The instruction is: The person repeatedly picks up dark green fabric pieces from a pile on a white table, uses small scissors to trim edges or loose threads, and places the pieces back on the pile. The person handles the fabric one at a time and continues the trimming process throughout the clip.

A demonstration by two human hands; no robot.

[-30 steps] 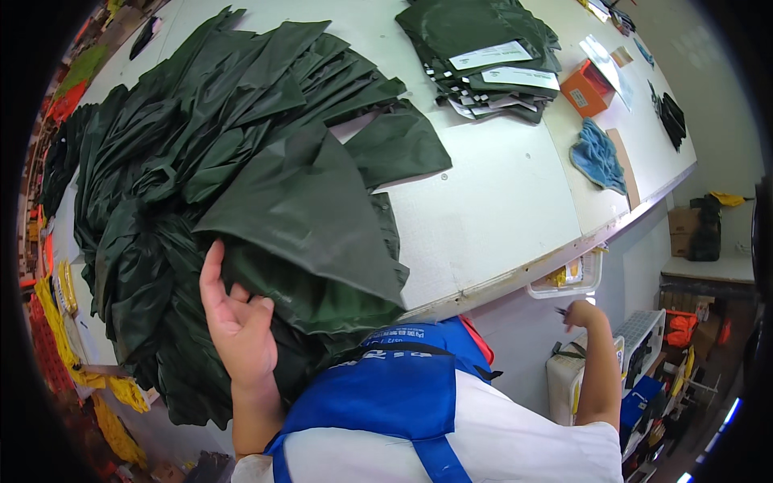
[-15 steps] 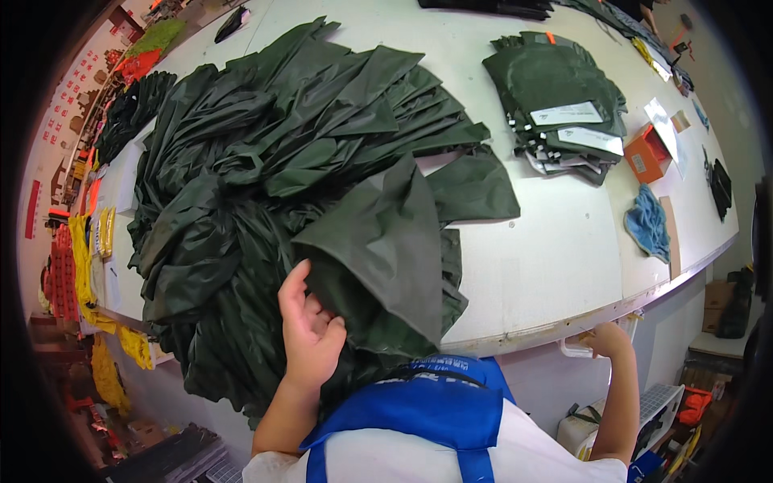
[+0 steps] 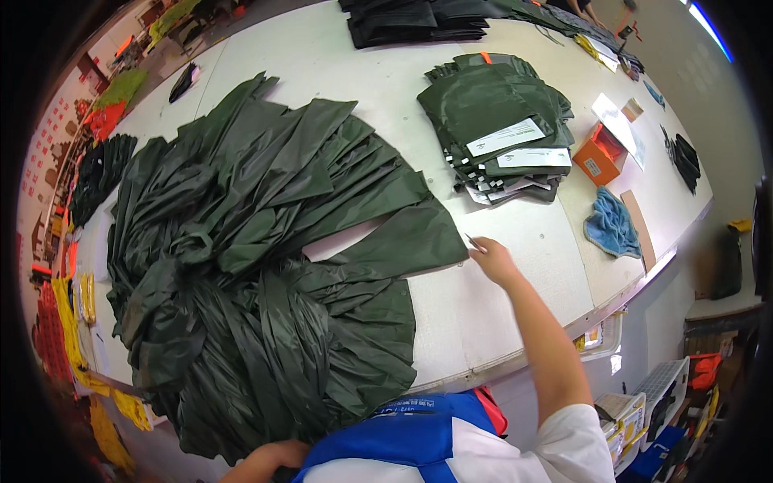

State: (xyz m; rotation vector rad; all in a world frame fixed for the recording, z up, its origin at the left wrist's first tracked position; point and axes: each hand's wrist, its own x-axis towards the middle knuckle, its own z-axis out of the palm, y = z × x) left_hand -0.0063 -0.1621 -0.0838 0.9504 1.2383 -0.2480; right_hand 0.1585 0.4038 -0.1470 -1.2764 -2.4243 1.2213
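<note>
A large heap of dark green coated fabric [image 3: 266,177] spreads over the left half of the white table and hangs past its near edge. My right hand [image 3: 493,262] is stretched over the table, just right of a fabric flap [image 3: 419,237]. Its fingers are pinched on a small thin pointed thing [image 3: 470,239], too small to name. My left hand [image 3: 283,456] is low at the heap's near edge, against the hanging fabric; its fingers are hidden.
A stack of folded green pieces with white labels [image 3: 503,121] lies beyond my right hand. Farther right are an orange box [image 3: 601,157], a blue cloth [image 3: 612,225] and a brown strip [image 3: 638,229]. Black folded material [image 3: 415,24] lies at the far edge.
My right hand has come up from a white basket below the table edge to the fabric flap. My left hand has dropped toward me, and the raised fabric panel has gone down.
</note>
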